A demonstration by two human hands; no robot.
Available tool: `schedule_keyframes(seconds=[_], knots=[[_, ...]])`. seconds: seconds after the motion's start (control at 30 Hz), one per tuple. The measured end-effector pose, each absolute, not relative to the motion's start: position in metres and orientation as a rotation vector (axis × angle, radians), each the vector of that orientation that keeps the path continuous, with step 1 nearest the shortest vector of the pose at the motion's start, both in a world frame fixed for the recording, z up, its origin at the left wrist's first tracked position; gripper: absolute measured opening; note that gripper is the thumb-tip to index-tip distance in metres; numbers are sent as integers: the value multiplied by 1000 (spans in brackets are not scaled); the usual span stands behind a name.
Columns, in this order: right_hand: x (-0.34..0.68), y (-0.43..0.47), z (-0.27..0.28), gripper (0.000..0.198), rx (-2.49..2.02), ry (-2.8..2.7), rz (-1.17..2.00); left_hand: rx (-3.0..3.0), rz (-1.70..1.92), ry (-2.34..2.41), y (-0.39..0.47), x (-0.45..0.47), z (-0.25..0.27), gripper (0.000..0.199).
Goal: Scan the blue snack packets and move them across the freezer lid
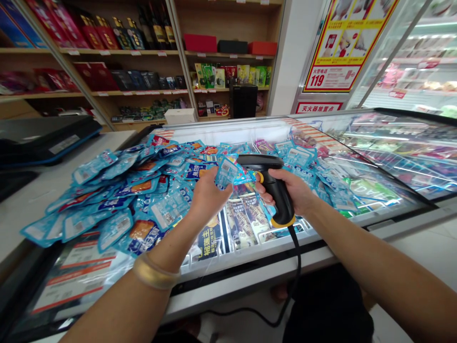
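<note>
My right hand [298, 190] is wrapped round the grip of a black and yellow barcode scanner [282, 193], whose cable hangs down over the freezer's front edge. The scanner's head points left. Just in front of it, a blue snack packet [227, 172] is pinched in my left hand [209, 193], its printed back with a barcode facing up. To the left, a large heap of similar blue packets [171, 205] is spread over the glass top. More blue packets [300, 157] lie to the right, behind the scanner.
A glass-topped chest freezer [250, 259] stretches across the front, with packaged goods [244, 221] visible inside. At left, a dark flat device [46, 138] sits on a white counter [117, 140]. Stocked wooden shelves [137, 51] stand behind. The scanner cable [296, 267] loops below the freezer edge.
</note>
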State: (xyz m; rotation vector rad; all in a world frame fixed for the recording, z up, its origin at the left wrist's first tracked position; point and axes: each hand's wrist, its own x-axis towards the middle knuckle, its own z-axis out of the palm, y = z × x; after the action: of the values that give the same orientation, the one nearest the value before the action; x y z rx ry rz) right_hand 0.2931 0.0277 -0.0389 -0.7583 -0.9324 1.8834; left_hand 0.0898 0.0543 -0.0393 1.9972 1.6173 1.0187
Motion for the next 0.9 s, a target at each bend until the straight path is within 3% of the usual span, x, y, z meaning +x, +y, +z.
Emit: schedule_keyframes(seconds=[0.37,0.57,0.9], knots=[[294,31,-43,29,-717,-956,1946,2018,982,1619,56,89,-43,13],[300,29,-33,25,-667,-895,1854,1881,1289,1402,67,94,-52,61],[398,6,-13,19,-736,-695,1465,2087,1013,1143,67,207,-23,54]])
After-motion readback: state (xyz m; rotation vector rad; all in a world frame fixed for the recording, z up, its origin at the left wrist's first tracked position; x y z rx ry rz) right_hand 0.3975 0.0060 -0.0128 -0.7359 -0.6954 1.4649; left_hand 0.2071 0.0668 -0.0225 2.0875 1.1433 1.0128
